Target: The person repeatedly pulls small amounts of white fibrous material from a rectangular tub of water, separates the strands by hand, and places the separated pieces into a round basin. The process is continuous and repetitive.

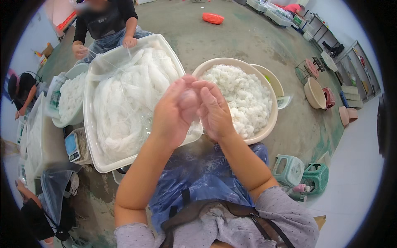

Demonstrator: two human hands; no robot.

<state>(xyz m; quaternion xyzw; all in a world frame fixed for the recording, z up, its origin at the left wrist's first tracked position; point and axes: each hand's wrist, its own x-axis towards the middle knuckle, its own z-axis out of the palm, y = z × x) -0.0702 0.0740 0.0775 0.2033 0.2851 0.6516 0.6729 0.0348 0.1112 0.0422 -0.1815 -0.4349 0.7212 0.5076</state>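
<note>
My left hand [173, 108] is raised in front of me and curls around a small rounded translucent clump [188, 98], blurred by motion. Right beside it, my right hand [216, 113] is cupped with bent fingers and thumb; whether it also holds some of the clump is unclear. Below and to the left is a large white rectangular tub [90, 130] heaped with wet, whitish, stringy material [124, 105]. To the right stands a round cream basin [273, 121], full of small white translucent clumps [242, 96]. Both hands are above the gap between these containers.
Across the tub a co-worker [105, 28] pulls strands with both hands. A green basin [62, 122] of white clumps and a digital scale [73, 145] are at left. Plastic stools [288, 170] stand at right. A blue plastic apron [201, 176] covers my lap.
</note>
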